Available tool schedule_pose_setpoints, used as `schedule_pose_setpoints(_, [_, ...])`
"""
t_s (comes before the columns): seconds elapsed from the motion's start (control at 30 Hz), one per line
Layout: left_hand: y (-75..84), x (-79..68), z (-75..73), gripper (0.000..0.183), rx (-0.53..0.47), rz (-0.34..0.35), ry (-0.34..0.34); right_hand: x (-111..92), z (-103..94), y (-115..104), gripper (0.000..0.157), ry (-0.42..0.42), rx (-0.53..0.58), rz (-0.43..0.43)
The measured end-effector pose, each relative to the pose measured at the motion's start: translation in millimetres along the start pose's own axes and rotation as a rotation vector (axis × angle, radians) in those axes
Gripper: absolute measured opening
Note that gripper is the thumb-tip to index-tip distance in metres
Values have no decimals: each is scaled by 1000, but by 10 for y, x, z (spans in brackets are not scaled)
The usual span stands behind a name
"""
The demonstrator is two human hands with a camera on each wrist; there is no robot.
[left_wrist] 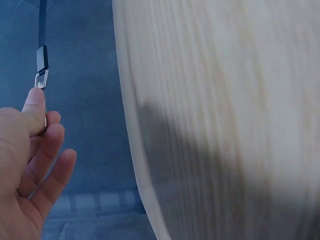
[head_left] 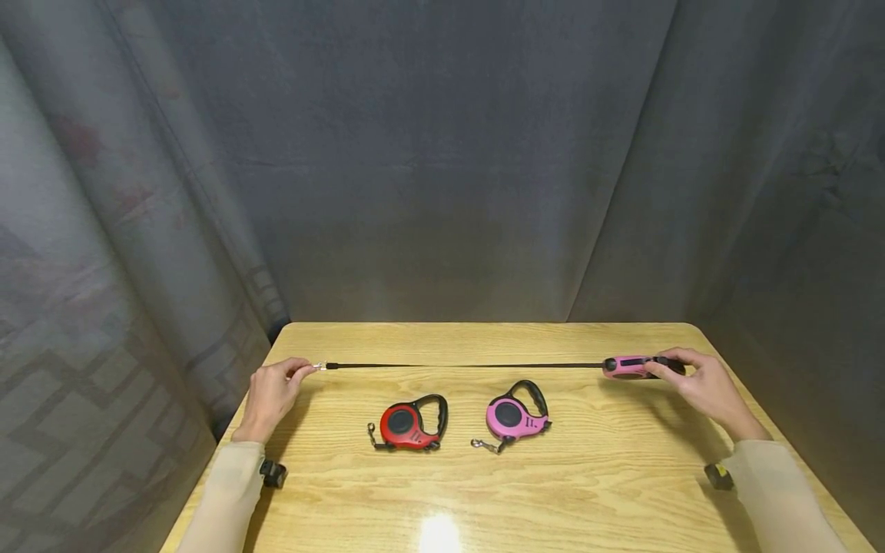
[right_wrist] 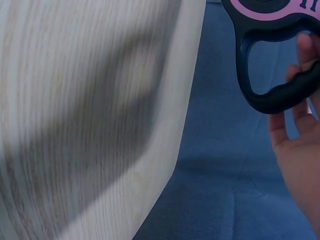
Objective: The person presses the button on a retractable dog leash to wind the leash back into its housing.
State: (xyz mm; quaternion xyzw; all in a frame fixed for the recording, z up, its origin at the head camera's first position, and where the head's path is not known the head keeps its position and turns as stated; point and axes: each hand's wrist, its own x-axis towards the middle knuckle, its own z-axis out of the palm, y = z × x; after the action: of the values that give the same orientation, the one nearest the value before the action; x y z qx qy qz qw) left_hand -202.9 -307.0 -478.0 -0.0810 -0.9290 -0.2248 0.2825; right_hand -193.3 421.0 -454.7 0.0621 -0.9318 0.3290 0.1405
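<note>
At the right of the head view my right hand (head_left: 701, 384) grips a pink retractable dog leash (head_left: 628, 367) by its black handle (right_wrist: 290, 95). Its dark strap (head_left: 470, 365) runs out straight and taut to the left, above the table. There my left hand (head_left: 273, 392) pinches the metal clip (left_wrist: 41, 80) at the strap's end between thumb and fingers; part of the clip is hidden by them. Below the strap lie a red retractable leash (head_left: 408, 426) and a second pink one (head_left: 508, 418), both with black handles and short clips.
The wooden table (head_left: 442, 484) has rounded far corners, and a bright reflection shows at its near side. Grey curtains (head_left: 442, 169) hang behind it and at both sides. Each wrist wears a small black camera (head_left: 273, 473).
</note>
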Motion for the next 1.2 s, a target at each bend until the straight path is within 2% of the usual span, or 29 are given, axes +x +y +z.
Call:
schedule_pose_setpoints(0.33, [53,-15,-26,11,-14,5,-2,6,31,-36,22,12,6,-39])
schedule_pose_setpoints(0.73, [115,-22,-52,11,-23,2,-14,13,74,-131,20,7,2,-68])
schedule_pose_setpoints(1.03, [157,2,-45,9,-22,26,-15,23,113,-160,25,-3,-4,-69])
schedule_pose_setpoints(1.2, [197,-17,-55,10,-24,-2,-44,34,133,-198,26,-16,6,-73])
